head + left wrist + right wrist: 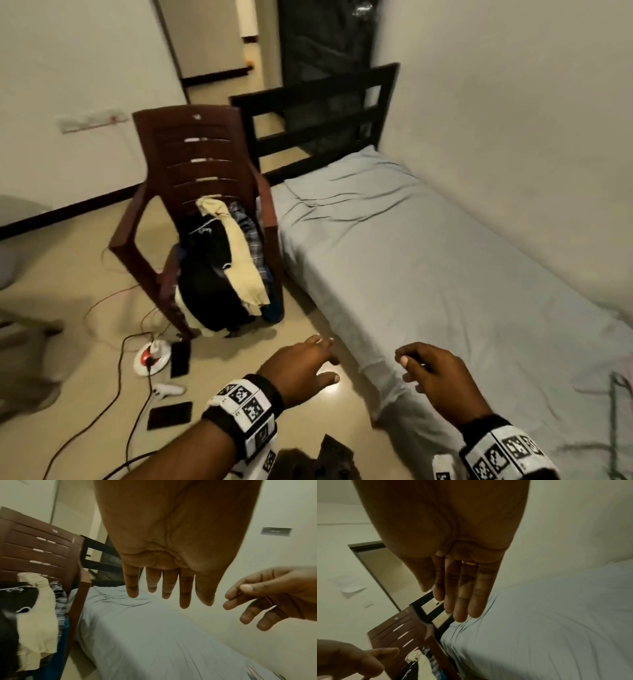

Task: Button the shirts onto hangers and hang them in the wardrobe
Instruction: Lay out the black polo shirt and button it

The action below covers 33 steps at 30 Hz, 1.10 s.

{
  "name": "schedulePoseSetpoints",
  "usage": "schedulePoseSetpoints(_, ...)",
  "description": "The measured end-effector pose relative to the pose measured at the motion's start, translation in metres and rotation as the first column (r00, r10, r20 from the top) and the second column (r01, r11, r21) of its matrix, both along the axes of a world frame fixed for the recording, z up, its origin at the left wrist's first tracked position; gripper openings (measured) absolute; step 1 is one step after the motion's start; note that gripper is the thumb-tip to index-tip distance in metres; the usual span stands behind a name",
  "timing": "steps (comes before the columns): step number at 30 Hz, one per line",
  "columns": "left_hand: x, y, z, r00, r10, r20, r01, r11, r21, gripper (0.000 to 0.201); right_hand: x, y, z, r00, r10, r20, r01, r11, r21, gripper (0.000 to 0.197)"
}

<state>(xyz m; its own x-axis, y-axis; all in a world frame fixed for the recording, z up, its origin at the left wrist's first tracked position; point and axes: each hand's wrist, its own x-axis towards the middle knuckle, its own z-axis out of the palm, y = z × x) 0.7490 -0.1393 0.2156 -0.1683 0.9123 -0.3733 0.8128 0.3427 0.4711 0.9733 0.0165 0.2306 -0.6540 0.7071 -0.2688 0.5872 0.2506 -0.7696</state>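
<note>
A heap of clothes (226, 270) lies on the seat of a brown plastic chair (195, 161): a pale yellow shirt (245, 260) on top, black garments and a checked one beneath. The heap also shows in the left wrist view, where the yellow shirt (37, 626) drapes down. My left hand (308, 366) reaches forward above the floor with straight, spread fingers (184, 596) and holds nothing. My right hand (431, 373) hovers at the near edge of the bed, fingers (462, 601) relaxed and empty. No hanger shows clearly.
A bed with a grey sheet (428, 267) runs along the right wall, its dark headboard (318, 116) behind. On the floor to the left lie cables, a round white device (152, 356) with a red light, and two phones (180, 358). A doorway opens at the back.
</note>
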Motion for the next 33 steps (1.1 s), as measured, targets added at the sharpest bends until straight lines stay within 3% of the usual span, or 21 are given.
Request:
schedulePoseSetpoints(5,-0.055,-0.009,-0.007,0.945,0.326,0.02,-0.326,0.945,-0.011,0.04,-0.094,0.047,-0.005,0.967,0.246,0.061,-0.244,0.969,-0.033,0.014)
schedulePoseSetpoints(10,-0.123,-0.007,-0.027,0.843,0.534,0.06,-0.533,0.845,-0.035,0.035,-0.217,0.076,-0.022,0.875,0.464,0.137,-0.464,0.885,-0.038,0.012)
schedulePoseSetpoints(19,-0.305,0.012,-0.077,0.672,0.71,0.21,-0.7,0.701,-0.134,0.027,-0.444,0.09,-0.07,0.776,0.584,0.24,-0.558,0.812,-0.173,0.012)
schedulePoseSetpoints(22,-0.367,0.017,-0.096,0.623,0.748,0.228,-0.732,0.661,-0.167,0.022,-0.517,0.093,-0.099,0.694,0.649,0.311,-0.624,0.758,-0.191,0.013)
schedulePoseSetpoints(25,-0.414,0.017,-0.111,0.537,0.796,0.28,-0.789,0.591,-0.169,0.019,-0.583,0.096,-0.129,0.665,0.661,0.347,-0.627,0.747,-0.221,0.01)
schedulePoseSetpoints(29,-0.455,0.009,-0.129,0.445,0.837,0.318,-0.838,0.514,-0.182,0.02,-0.665,0.095,-0.179,0.779,0.509,0.367,-0.393,0.851,-0.348,0.018)
schedulePoseSetpoints(33,-0.468,-0.009,-0.138,0.399,0.856,0.329,-0.857,0.475,-0.198,0.027,-0.735,0.101,-0.24,0.773,0.457,0.439,-0.294,0.872,-0.391,0.008)
